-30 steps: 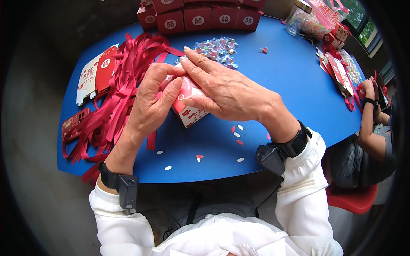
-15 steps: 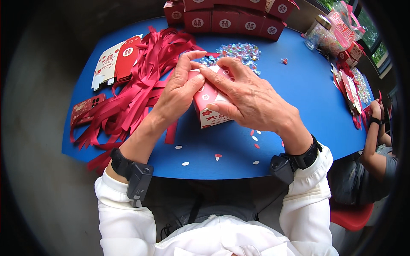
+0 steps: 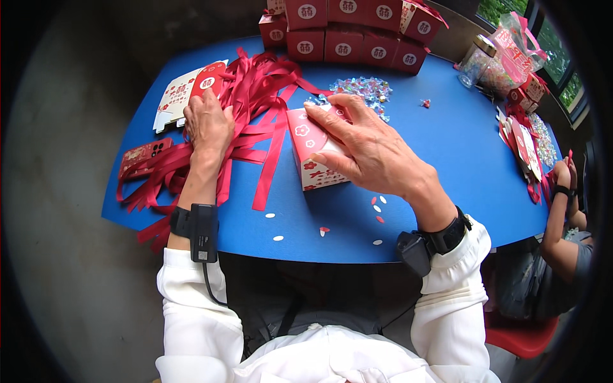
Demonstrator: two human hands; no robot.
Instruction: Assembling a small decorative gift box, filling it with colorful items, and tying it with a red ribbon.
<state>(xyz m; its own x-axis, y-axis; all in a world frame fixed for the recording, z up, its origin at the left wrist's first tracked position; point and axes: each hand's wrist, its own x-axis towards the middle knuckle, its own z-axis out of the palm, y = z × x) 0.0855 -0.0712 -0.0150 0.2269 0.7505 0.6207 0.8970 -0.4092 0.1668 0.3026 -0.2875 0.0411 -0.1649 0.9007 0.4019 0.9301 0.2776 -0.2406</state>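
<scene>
A small red-and-white gift box [image 3: 304,142] with printed flowers stands upright near the table's middle. My right hand [image 3: 370,143] lies over its top and right side, fingers and thumb gripping it. Farther left, my left hand [image 3: 209,127] reaches down at the edge of a heap of red ribbons [image 3: 255,96]. Its thumb stands apart from the bent fingers, whose tips are partly hidden. Just beyond that hand lie flat, unfolded red and white boxes [image 3: 177,96]. A phone in a red patterned case [image 3: 145,156] sits beside the ribbons.
Wrapped candies [image 3: 364,89] are heaped behind the gift box. Stacked red boxes [image 3: 345,45] line the far edge. A lidded jar [image 3: 477,60] and a candy bag stand at the far right. Paper petals [image 3: 324,231] dot the near edge. Another person's hands [image 3: 565,175] are at right.
My left hand has left the gift box and moved left to the ribbons. My right hand stays on the box.
</scene>
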